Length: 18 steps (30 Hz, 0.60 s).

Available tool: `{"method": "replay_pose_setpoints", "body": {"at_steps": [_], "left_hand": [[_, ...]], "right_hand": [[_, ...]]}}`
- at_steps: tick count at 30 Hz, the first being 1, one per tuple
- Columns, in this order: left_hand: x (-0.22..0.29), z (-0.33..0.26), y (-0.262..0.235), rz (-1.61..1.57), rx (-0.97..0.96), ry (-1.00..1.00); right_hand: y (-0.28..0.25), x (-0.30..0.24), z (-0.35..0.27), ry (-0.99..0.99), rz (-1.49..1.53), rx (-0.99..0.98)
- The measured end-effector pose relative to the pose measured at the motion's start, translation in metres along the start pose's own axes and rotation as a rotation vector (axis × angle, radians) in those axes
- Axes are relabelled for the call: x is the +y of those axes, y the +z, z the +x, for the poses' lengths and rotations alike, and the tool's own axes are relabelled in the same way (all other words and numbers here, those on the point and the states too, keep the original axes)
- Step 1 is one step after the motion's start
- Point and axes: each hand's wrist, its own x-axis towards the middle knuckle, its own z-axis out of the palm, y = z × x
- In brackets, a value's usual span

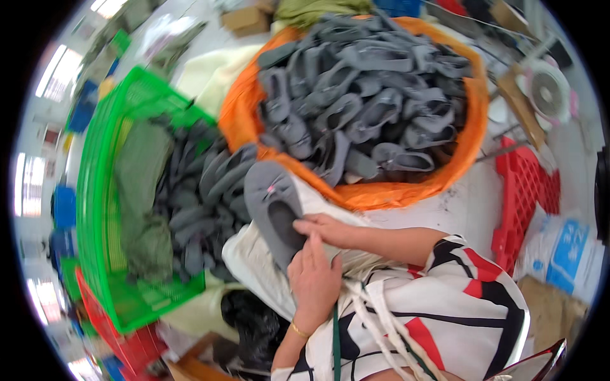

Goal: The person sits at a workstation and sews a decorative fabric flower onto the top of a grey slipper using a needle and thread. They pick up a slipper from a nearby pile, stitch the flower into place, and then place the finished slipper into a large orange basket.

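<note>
A grey flat shoe [269,190] with a small pink detail on its toe lies over a white cloth [254,263] at my lap, toe pointing away and its dark opening facing up. My right hand [327,230] pinches the rim at the right side of that opening, thumb and fingers close together. Around the heel end curls my left hand [315,279], a thin gold bracelet on its wrist; its fingertips meet those of the right hand. The heel itself is partly hidden by the fingers.
Beyond the hands, an orange sack [381,202] brims with grey shoes [375,114]. At left, a green plastic basket [95,209] holds more dark grey shoes and a green cloth [143,178]. A red crate [518,197], a white fan [548,92] and a black bag [251,324] stand around.
</note>
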Motion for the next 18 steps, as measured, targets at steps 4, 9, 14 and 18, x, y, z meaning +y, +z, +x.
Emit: {"method": "replay_pose_setpoints", "body": {"at_steps": [4,9,14,18], "left_hand": [[0.004,0.008,0.003,0.031,-0.003,0.115],[-0.012,0.003,0.013,-0.137,-0.056,0.121],[-0.022,-0.01,0.026,-0.146,-0.074,0.082],[-0.039,-0.017,0.028,-0.115,-0.055,0.087]], "right_hand": [[-0.04,-0.009,0.011,-0.089,0.075,0.154],[-0.129,-0.057,0.02,-0.164,0.192,0.479],[-0.263,-0.062,0.032,-0.356,0.277,0.754],[-0.325,-0.003,0.034,-0.193,0.311,1.019]]}}
